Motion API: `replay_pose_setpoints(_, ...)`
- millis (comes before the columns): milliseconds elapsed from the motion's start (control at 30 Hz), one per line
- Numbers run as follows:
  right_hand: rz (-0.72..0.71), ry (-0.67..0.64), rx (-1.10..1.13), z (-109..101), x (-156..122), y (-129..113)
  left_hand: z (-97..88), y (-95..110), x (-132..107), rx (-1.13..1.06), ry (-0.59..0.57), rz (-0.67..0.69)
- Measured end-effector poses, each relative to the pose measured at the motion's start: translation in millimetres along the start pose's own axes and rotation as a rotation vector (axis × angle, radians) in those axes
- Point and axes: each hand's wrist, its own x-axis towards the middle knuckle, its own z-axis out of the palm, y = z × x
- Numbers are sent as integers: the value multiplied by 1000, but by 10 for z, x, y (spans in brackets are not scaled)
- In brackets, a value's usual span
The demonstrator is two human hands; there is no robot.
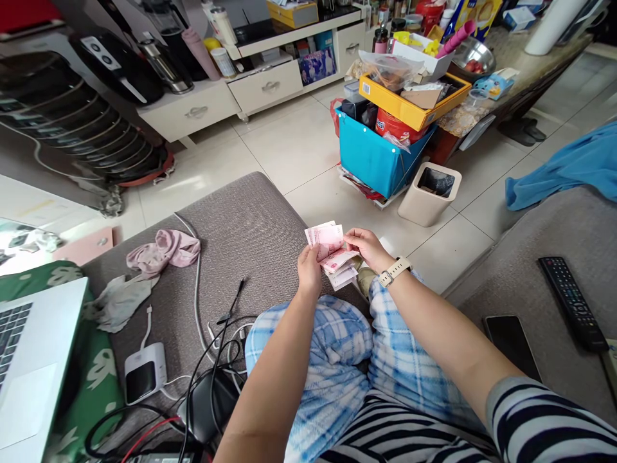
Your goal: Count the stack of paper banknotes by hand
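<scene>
I sit cross-legged on a grey sofa (250, 218) in blue plaid trousers. A fanned stack of pink banknotes (331, 252) is held above my knees. My left hand (309, 269) grips the stack from below, fingers closed around it. My right hand (367, 247), with a white watch on its wrist, pinches the top notes between thumb and fingers at the stack's right side.
On the sofa to the left lie pink and grey cloths (164, 249), white and black cables (212, 328), a white charger (144, 373) and a laptop (29, 360). To the right lie a remote (571, 301) and phone (511, 346). A beige bin (429, 193) and blue crate (376, 157) stand on the tiled floor.
</scene>
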Motion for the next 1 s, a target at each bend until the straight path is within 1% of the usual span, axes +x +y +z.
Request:
replay_pose_setpoints(100, 5, 23, -17, -2, 1, 2, -37, -40, 42, 18, -11, -28)
replay_pose_setpoints(233, 15, 62, -4, -19, 22, 39, -73, -67, 75, 62, 24, 2)
replay_pose_setpoints(433, 17, 144, 20, -31, 35, 57, -86, -60, 68, 73, 9, 27)
replay_pose_setpoints(600, 40, 129, -7, -31, 40, 58, -64, -32, 46, 90, 31, 26)
replay_pose_setpoints(733, 32, 118, 1, -37, 48, 82, -52, -21, 36, 97, 49, 23)
replay_pose_setpoints(933, 29, 101, 14, -53, 62, 118, -64, -42, 51, 52, 14, 32)
replay_pose_setpoints(1000, 33, 97, 8, -55, 62, 119, -71, -53, 61, 66, 51, 44)
